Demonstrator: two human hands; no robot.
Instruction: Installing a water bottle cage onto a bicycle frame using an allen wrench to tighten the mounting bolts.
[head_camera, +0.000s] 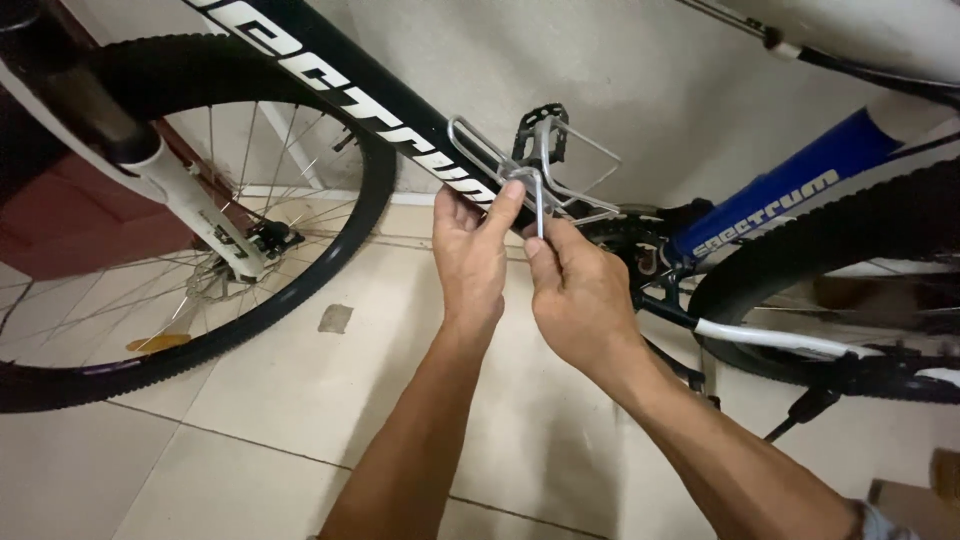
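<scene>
Bottle cage (545, 165): left hand (470, 255) pinches it, right hand (575, 290) grips hex key (540, 205); key may slip, rounding the bolt.

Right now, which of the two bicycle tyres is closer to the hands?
The rear tyre at right, beside the right hand; the front tyre lies farther from the left hand.

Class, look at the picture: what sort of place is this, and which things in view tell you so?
Probably an indoor room or hallway where bikes are kept: a tiled floor, a plain wall, and a bike that both hands work on.
</scene>
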